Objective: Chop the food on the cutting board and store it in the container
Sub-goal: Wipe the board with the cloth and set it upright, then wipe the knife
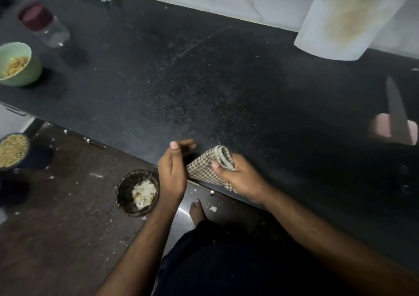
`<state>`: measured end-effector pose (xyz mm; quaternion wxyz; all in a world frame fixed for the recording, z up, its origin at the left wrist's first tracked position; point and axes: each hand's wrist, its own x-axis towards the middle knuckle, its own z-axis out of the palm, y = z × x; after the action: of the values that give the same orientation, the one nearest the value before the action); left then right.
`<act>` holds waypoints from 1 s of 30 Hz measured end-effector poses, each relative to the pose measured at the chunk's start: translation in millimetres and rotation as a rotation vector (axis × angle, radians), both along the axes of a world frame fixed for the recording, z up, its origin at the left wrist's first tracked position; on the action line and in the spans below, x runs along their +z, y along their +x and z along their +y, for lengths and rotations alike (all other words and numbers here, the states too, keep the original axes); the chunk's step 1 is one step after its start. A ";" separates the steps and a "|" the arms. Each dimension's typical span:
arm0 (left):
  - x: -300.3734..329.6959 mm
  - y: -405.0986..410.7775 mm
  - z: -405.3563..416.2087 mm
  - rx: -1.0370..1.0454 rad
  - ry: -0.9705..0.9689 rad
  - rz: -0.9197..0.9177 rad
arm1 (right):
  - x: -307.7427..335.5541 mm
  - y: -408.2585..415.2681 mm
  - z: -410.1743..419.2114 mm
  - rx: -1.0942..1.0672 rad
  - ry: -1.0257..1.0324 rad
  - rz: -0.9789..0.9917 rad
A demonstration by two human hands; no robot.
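- Gripping a folded checked cloth [209, 168] at the counter's near edge, our right hand [240, 178] has thumb and fingers curled round it; the cloth lies on the dark countertop [204, 80] at about 6 o'clock of the frame
- Our left hand [173, 171] stands just beside the cloth at its 9 o'clock, fingers loosely cupped with nothing inside; we cannot tell whether it touches the cloth
- We count one knife [396, 112], at 3 o'clock near the frame edge, its blade lying over a pink object [381, 128] that is too blurred to name
- We count one green bowl [19, 64] holding pale yellow shreds of food, at 9 o'clock on the counter; one clear jar [45, 24] with a dark red lid stands at its 12 o'clock
- Below the counter edge, at 7 o'clock of the left hand, one dark bin [136, 192] sits on the floor with whitish scraps inside
- One further container [13, 150] of yellowish bits shows at 8 o'clock, cut off by the frame edge
- One white roll [353, 17], stained brownish, hangs in at 1 o'clock
- Pale crumbs speckle the counter between the hands and the back wall; one bare foot [197, 212] shows under our wrists
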<state>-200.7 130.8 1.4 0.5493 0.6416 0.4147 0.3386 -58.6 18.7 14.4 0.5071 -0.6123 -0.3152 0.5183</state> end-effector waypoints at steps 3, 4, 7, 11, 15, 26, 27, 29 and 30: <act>4.8 24.5 -25.9 -0.048 0.036 -0.016 | 21.6 33.5 -32.5 -0.233 0.060 -0.096; 5.9 33.6 -32.9 -0.070 0.047 -0.015 | 28.8 46.9 -41.7 -0.323 0.099 -0.190; 7.0 60.6 -48.8 -0.111 0.074 0.001 | 34.8 89.0 -66.1 -0.465 0.177 -0.499; 2.5 80.5 -60.3 -0.130 0.112 0.048 | 4.1 121.2 -90.5 -0.419 -0.004 -0.732; 1.3 70.3 -64.1 -0.055 0.113 0.096 | -25.3 109.3 -86.0 -0.110 -0.089 -0.862; 8.3 -0.8 -71.2 0.192 0.121 0.145 | -17.4 -13.8 -33.7 0.436 0.110 -0.857; 10.1 -4.0 -72.5 0.211 0.117 0.136 | -10.0 -23.6 -35.7 0.467 0.081 -0.730; 13.3 -18.9 -74.7 0.296 0.109 0.101 | -2.4 -42.7 -36.7 0.539 0.056 -0.529; 15.4 -26.5 -76.5 0.325 0.111 0.079 | -0.3 -49.1 -38.7 0.536 0.065 -0.466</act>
<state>-227.2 54.3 16.8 0.4344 0.6081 0.5148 0.4201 -107.7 -20.0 14.1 0.2868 -0.5931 -0.5883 0.4690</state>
